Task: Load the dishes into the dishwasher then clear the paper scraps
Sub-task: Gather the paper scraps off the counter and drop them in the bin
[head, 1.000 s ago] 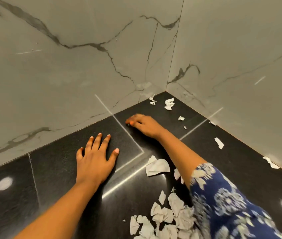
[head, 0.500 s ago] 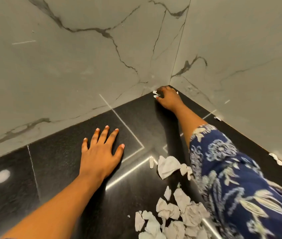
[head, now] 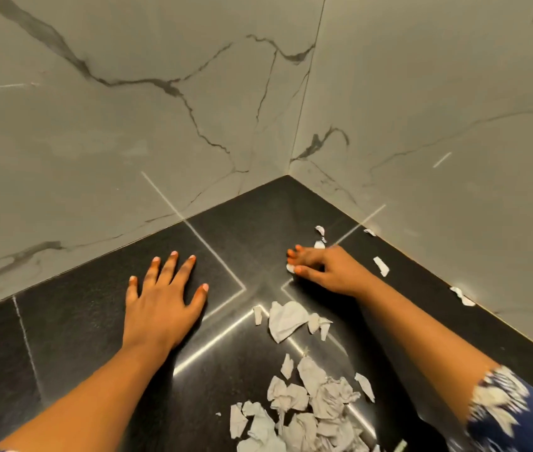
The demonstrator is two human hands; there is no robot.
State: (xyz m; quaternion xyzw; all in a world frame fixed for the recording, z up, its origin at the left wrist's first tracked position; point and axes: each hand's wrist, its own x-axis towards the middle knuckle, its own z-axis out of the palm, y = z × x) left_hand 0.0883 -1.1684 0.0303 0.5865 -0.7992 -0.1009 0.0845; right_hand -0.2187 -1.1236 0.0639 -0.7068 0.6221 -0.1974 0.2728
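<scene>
Two grey marble walls [head: 128, 141] meet in a corner beyond both sets of fingertips, and the black worktop [head: 79, 321] runs out from under the hands to that corner.

The main heap of paper scraps [head: 307, 409] lies on the worktop well behind the fingers, between the two forearms and nearer the right one. A blue patterned sleeve [head: 513, 409], blurred, covers the right upper arm.

The left hand [head: 164, 301] lies palm down on the worktop, its fingers [head: 172, 265] straight and spread, holding nothing; no paper lies at their tips.

The right hand [head: 330, 269] rests on the worktop with its fingers [head: 307, 256] curled inward, tips pointing towards the left hand. A small scrap [head: 290, 268] shows white at the tips of thumb and forefinger, and they seem to pinch it, though the hand hides most of it.

A larger crumpled scrap [head: 286, 321] lies just behind the right fingers, between the two wrists, with a few smaller pieces touching or just beside it.

Beyond the right fingers, towards the corner, lies a torn bit [head: 320, 230]. To the outer side of the right hand, a white strip [head: 381, 266] lies near the knuckles, and another fragment [head: 462, 295] lies further off, against the foot of the right-hand wall.
</scene>
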